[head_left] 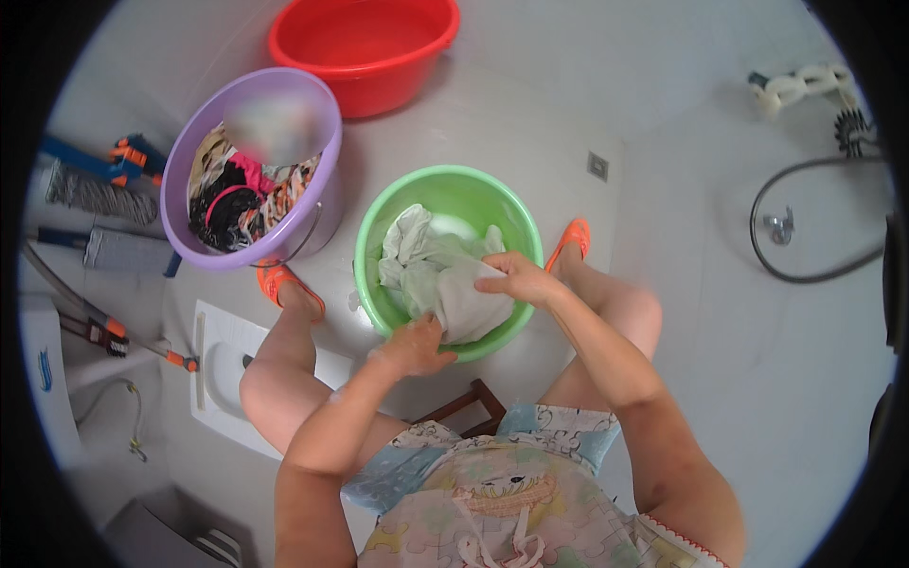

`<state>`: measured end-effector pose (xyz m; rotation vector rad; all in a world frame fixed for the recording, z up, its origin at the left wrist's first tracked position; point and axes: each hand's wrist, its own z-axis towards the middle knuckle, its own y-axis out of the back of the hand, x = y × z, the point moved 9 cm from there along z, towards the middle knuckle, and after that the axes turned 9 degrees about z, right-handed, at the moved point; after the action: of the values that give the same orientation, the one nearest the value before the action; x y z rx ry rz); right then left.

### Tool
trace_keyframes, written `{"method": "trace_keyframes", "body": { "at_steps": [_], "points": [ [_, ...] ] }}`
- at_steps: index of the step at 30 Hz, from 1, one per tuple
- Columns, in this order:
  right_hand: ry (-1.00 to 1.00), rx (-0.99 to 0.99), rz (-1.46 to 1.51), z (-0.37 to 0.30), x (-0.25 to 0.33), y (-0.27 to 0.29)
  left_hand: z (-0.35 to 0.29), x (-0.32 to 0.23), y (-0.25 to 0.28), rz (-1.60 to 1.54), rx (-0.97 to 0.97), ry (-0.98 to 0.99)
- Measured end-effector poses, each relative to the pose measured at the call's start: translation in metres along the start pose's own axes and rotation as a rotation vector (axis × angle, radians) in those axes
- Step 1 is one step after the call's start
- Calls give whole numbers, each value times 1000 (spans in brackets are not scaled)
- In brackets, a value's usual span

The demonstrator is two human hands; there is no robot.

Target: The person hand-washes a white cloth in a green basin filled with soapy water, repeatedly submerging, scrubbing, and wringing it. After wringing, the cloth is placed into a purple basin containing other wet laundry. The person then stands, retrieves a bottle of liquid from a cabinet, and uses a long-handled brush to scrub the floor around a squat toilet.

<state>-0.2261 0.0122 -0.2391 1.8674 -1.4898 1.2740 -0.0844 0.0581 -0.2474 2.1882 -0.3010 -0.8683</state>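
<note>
Cloth in green basin
Left hand over its near rim, right hand inside its right edge, fingers gripping cloth; floor around, bucket upper left.

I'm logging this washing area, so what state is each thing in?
Green basin: upright, with cloth inside
Pale cloth: bunched up, partly lifted by the right hand
Right hand: closed on the cloth
Left hand: at the cloth's near edge, grip partly hidden
Purple bucket: upright, clothes inside, handle down
Clothes: heaped, mixed colours
Red basin: upright
Orange slippers: worn
Dark hose: curved
</note>
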Motion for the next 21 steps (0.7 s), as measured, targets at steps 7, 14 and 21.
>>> {"method": "trace_keyframes", "body": {
  "at_steps": [7, 14, 21],
  "points": [
    [-40, 351, -324, -30, 48, -59, -14, 33, 101, -150, -557, -109],
    [223, 400, -433, -56, 95, -83, 58, 31, 47, -404, -605, -231],
    [79, -142, 2, -70, 96, 29, 32, 81, 129, -718, -758, -76]
  ]
}}
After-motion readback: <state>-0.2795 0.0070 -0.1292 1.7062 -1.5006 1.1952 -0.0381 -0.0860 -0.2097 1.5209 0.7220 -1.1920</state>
